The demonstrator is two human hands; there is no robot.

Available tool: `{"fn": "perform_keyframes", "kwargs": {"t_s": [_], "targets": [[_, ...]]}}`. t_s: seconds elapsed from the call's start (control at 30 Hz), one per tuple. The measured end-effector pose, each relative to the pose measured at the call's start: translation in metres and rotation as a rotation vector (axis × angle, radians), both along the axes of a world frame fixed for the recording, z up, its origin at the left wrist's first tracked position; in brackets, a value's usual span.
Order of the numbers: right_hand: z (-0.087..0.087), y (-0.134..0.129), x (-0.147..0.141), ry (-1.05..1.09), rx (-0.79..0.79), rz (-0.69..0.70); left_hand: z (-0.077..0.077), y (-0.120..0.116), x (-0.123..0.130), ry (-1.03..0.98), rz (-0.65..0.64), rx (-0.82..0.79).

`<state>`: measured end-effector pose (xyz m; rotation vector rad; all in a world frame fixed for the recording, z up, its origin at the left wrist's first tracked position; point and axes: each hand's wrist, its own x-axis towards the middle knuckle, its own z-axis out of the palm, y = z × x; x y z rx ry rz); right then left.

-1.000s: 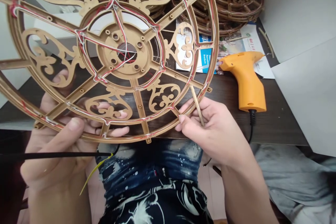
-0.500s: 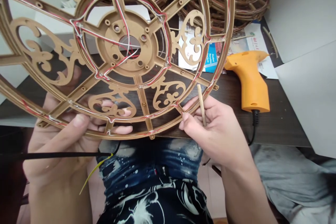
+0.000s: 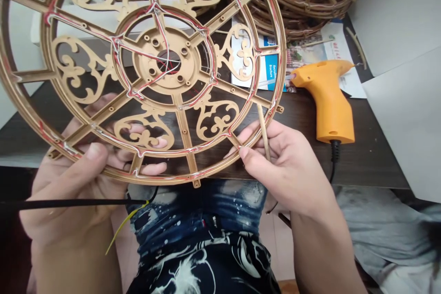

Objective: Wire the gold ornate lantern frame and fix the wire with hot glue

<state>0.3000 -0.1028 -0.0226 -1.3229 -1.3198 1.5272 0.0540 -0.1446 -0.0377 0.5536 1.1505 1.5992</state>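
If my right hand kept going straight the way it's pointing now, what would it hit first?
Most likely the rim of the fretwork wheel frame, just ahead of the fingertips of your right hand. Depth is hard to judge here, so they may already be touching.

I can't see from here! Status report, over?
Left hand holding wired fretwork wheel by its rim. Right hand pinching wooden stick. Hot glue gun lying right, untouched.
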Motion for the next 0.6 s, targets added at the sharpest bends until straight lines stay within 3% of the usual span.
{"fn": "perform_keyframes", "kwargs": {"t_s": [0.1, 0.4, 0.6], "targets": [[0.001, 0.0, -0.001, -0.003, 0.01, -0.009, -0.005, 0.0, -0.013, 0.045, -0.111, 0.05], [0.001, -0.001, -0.001, 0.008, 0.0, -0.034, -0.008, -0.001, -0.016, 0.088, -0.109, 0.007], [0.005, 0.001, 0.003, 0.078, -0.037, 0.047, -0.008, -0.002, -0.018, 0.125, -0.087, -0.023]]}}
